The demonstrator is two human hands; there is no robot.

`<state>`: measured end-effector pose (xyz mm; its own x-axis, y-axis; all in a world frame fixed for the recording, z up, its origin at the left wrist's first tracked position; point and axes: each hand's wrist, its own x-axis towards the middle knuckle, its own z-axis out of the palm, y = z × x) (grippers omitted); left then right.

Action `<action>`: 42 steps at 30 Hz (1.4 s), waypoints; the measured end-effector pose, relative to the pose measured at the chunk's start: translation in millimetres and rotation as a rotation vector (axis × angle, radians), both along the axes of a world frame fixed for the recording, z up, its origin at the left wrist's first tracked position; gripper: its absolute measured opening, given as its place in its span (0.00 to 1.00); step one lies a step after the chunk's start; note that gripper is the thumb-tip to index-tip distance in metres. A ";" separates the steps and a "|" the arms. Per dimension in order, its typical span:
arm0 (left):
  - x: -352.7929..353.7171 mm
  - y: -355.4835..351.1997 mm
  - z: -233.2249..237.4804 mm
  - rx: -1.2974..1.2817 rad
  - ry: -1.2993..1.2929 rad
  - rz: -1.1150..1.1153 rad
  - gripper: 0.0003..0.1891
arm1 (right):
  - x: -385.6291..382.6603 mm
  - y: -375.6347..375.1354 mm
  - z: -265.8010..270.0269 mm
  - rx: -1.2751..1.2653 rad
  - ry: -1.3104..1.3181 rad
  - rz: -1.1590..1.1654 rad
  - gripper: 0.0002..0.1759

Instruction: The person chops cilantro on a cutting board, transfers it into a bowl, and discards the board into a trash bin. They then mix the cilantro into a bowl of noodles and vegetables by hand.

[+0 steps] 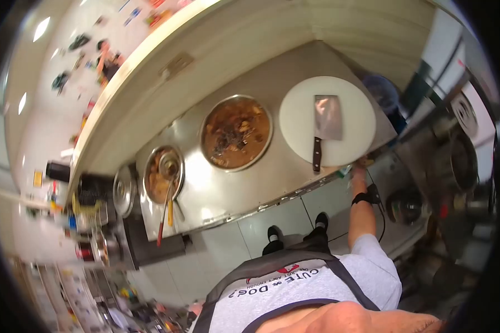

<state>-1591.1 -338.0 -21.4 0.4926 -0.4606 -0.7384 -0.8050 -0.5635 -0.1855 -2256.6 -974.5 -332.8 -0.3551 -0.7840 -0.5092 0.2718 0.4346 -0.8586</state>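
My right hand (360, 165) reaches to the front edge of the steel counter (244, 191), just below the round white cutting board (294, 130). A small green and white piece (344, 171) shows beside its fingers, which are blurred and partly hidden; I cannot tell whether they grip it. A black band (364, 197) circles the wrist. On the board, nearest this hand, a cleaver (329, 119) lies flat with its dark handle toward me. My left hand is out of view.
Left of the board stands a round pan of brown stew (236, 133). Farther left, a ladle (170, 166) rests in a smaller food bowl (153, 172), near a metal lid (125, 190). A blue bin (381, 93) stands off the right end; a raised ledge (228, 55) runs behind.
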 end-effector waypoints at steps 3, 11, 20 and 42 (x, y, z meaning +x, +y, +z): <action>-40.7 31.2 13.9 -0.066 0.010 -0.104 0.15 | -12.0 2.1 -15.2 -0.172 0.192 -0.080 0.27; -125.2 9.2 28.2 -0.742 0.000 1.556 0.20 | 17.8 178.9 -57.6 -0.254 1.195 1.204 0.08; -99.8 49.4 52.8 -1.632 0.177 1.834 0.16 | 360.5 272.0 124.9 0.664 -0.265 1.596 0.14; 231.9 190.5 75.1 -2.011 0.368 2.064 0.20 | 981.6 495.9 331.4 0.654 -0.651 2.022 0.16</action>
